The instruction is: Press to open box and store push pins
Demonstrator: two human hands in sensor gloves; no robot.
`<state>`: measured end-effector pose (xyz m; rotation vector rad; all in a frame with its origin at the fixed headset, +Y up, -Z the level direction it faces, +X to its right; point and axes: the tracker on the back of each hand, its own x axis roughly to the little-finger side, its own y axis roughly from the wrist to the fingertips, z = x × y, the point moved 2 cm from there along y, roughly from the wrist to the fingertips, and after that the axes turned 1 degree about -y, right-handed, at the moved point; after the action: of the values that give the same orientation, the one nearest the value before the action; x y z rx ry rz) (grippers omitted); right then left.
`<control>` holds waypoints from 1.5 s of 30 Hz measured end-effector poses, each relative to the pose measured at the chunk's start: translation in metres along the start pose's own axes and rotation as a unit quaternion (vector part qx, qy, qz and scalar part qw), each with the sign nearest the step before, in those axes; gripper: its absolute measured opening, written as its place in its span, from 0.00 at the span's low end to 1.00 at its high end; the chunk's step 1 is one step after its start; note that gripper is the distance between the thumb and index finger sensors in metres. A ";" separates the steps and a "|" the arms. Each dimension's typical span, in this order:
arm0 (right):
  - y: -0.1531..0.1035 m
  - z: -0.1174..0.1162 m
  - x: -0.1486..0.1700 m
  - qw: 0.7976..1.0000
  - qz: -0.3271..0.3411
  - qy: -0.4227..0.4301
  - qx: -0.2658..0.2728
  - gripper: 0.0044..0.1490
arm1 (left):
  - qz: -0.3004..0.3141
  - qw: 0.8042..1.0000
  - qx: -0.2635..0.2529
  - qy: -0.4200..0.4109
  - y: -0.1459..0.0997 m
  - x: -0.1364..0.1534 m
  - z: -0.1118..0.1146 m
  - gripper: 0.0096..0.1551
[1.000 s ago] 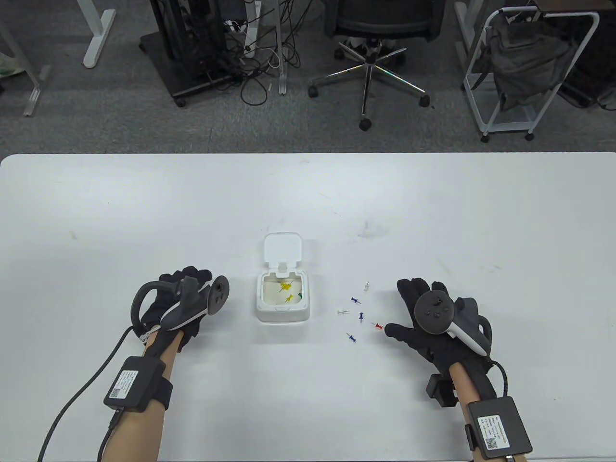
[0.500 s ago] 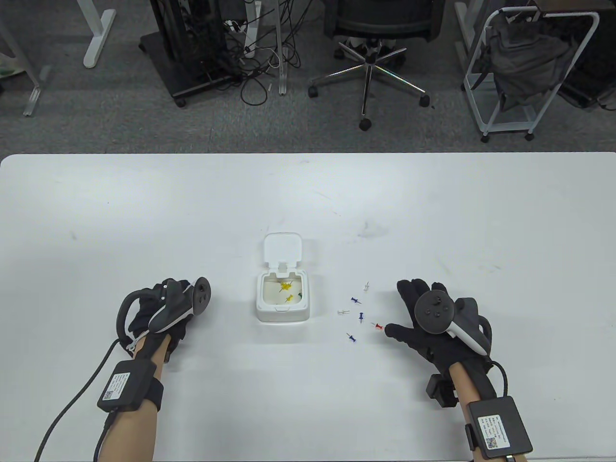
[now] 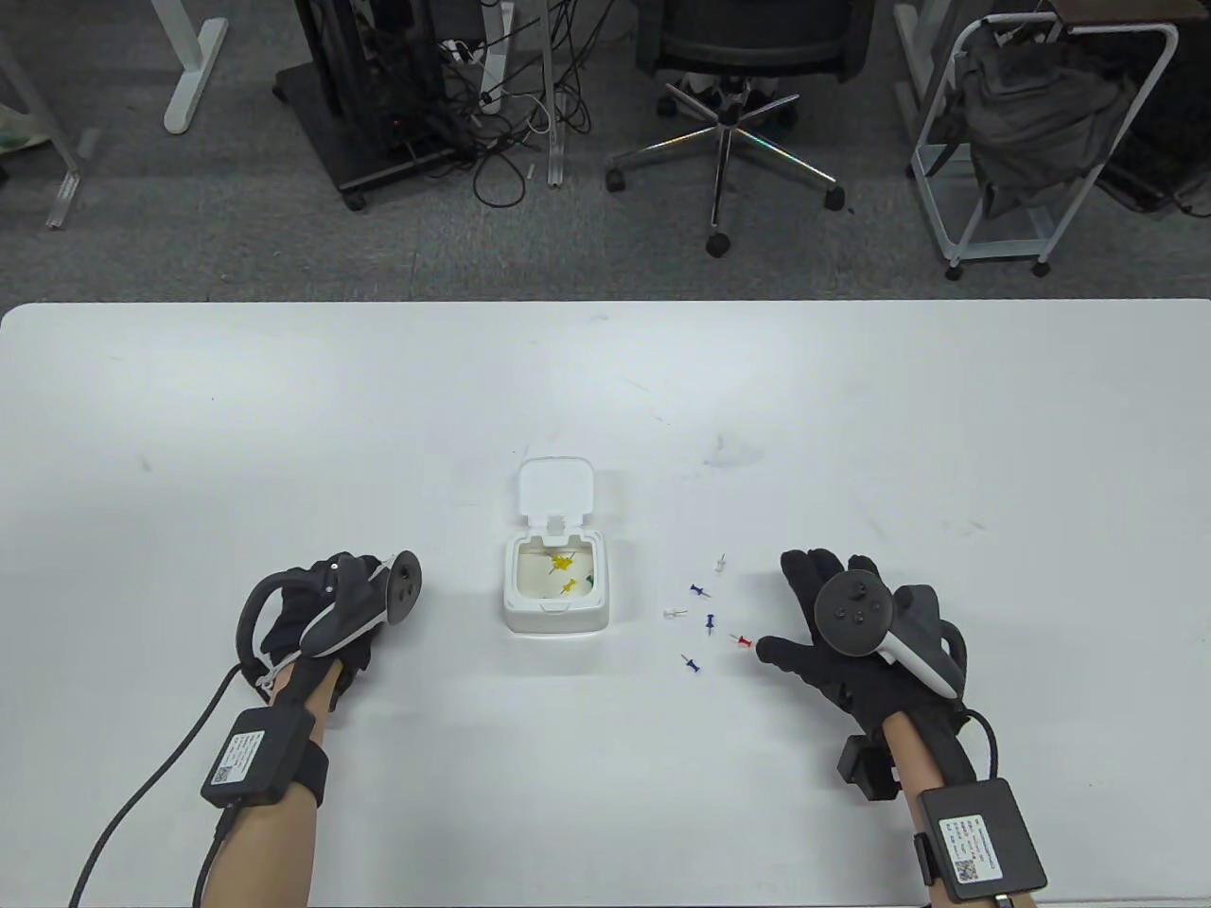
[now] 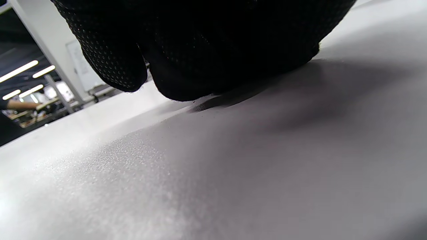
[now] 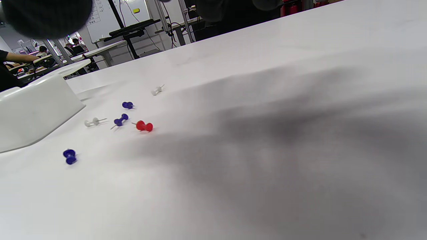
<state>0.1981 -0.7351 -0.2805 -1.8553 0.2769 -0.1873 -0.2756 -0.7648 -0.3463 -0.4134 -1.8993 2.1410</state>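
Observation:
The small white box (image 3: 555, 615) stands at mid-table with its lid (image 3: 556, 487) flipped back. Yellow push pins (image 3: 565, 567) and a green one (image 3: 590, 577) lie inside. To its right several loose pins lie scattered: white (image 3: 721, 565), blue (image 3: 699, 591), red (image 3: 745, 642) among them; the right wrist view shows the red pin (image 5: 144, 126) and blue pins (image 5: 120, 120) beside the box wall (image 5: 33, 110). My right hand (image 3: 814, 615) lies flat with spread fingers, thumb tip just right of the red pin. My left hand (image 3: 312, 615) rests left of the box, fingers (image 4: 200, 50) curled under, holding nothing.
The white table (image 3: 284, 426) stretches wide on every side of the box. Beyond its far edge stand an office chair (image 3: 728, 95), a wire cart (image 3: 1031, 142) and desk legs with cables on the grey carpet.
My left hand drew back leftward away from the box and its fingers curled in, then shifted slightly right. The right hand, the box and the pins stayed put.

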 end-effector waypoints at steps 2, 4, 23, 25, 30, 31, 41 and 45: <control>0.000 0.000 0.000 1.000 0.000 0.000 0.000 0.59 | 0.004 1.000 0.005 0.002 0.001 -0.001 0.001 0.20; 0.000 0.000 0.000 1.000 0.000 0.000 -0.001 0.59 | 0.005 1.000 0.007 0.004 0.001 -0.002 0.001 0.20; 0.000 -0.001 0.000 1.000 0.002 0.000 -0.001 0.59 | 0.047 0.998 -0.038 -0.024 -0.002 -0.028 -0.046 0.22; 0.000 0.000 0.000 1.000 0.002 -0.001 0.000 0.59 | 0.060 0.996 -0.052 -0.040 -0.003 -0.037 -0.059 0.22; 0.000 0.000 0.000 1.000 0.003 0.000 0.001 0.59 | 0.093 0.992 -0.078 -0.036 -0.007 -0.061 -0.082 0.22; 0.000 0.000 0.000 1.000 0.003 0.000 0.001 0.59 | 0.097 0.991 -0.082 -0.044 -0.007 -0.064 -0.086 0.22; 0.000 0.000 0.000 1.000 0.003 0.000 0.002 0.59 | 0.140 0.984 -0.094 -0.057 -0.009 -0.105 -0.110 0.22; 0.000 0.000 0.000 1.000 0.004 0.000 0.007 0.59 | 0.158 0.982 -0.093 -0.054 -0.009 -0.121 -0.119 0.22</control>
<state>0.1983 -0.7348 -0.2807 -1.8401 0.2811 -0.1831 -0.1192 -0.6985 -0.3447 -0.6910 -2.2365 2.2201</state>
